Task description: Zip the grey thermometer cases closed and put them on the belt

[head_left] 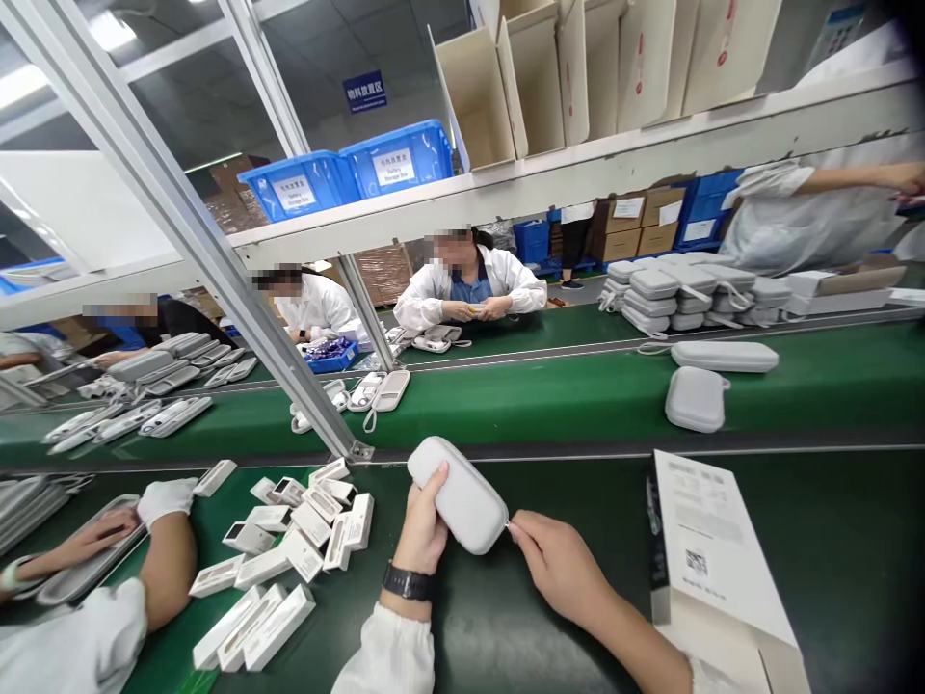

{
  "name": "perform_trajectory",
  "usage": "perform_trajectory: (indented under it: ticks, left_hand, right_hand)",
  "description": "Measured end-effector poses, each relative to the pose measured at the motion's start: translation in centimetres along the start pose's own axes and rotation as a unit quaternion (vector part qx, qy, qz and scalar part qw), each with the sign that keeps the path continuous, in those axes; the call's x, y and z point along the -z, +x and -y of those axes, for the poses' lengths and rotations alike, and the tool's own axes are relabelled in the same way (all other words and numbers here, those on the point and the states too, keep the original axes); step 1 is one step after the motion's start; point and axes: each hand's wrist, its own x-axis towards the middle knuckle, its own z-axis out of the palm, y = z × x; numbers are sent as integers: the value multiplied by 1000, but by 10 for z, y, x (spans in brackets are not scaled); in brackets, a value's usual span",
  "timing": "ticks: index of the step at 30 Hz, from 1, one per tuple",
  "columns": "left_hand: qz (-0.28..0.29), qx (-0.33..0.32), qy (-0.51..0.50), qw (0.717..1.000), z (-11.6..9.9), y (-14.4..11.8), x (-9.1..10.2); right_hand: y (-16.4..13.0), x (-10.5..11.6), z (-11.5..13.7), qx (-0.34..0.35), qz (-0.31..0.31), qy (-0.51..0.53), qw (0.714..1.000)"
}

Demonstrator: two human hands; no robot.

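I have a grey zip case [458, 493] in both hands, held just above the green table [831, 540] near its far edge. My left hand [423, 528] is wrapped around the case's near-left side, thumb up along its edge, fingers closed on it; there is a black watch [408, 582] on that wrist. My right hand [560, 564] comes in from the right with thumb and forefinger pinched at the case's lower right end — on what looks like the zip pull, though it is too small to be sure. The case lies tilted, its upper end pointing away to the left.

Just left of my left hand is a loose heap of small white boxes [303, 525], some flat, some on edge, with a few longer ones [252, 627] nearer to me. Further left, a neighbour's arm [170, 569] in a white glove rests on the table by an open grey tray (its contents are hard to make out). To my right stands a white carton [712, 559] with printed text and a code on its top.

Beyond the table edge runs a green belt [578, 395] carrying two closed grey cases [698, 397] — one long, one short — and open cases further left. Across the belt sit people in white coats [469, 284], and a stack of grey cases [686, 289] stands to the right of them.
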Motion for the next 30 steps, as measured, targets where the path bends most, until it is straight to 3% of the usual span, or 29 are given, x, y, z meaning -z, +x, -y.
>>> perform_trajectory:
  ticks: [4, 10, 15, 17, 21, 30]
  left_hand:
    - [88, 59, 71, 992, -11, 3, 16]
    - [160, 100, 148, 971, -12, -4, 17]
    - [334, 134, 205, 910, -12, -15, 15]
    - [367, 149, 202, 896, -14, -15, 18]
    - [366, 167, 180, 897, -12, -15, 19]
    - [310, 169, 152, 923, -3, -21, 6]
  right_hand:
    - [-1, 8, 7, 51, 70, 114, 990]
    - [-1, 17, 3, 69, 57, 46, 995]
    - [2, 27, -1, 70, 51, 68, 994]
    - [0, 29, 3, 78, 64, 70, 992]
    - [-2, 33, 5, 97, 53, 18, 994]
    - [-2, 39, 0, 124, 14, -108, 986]
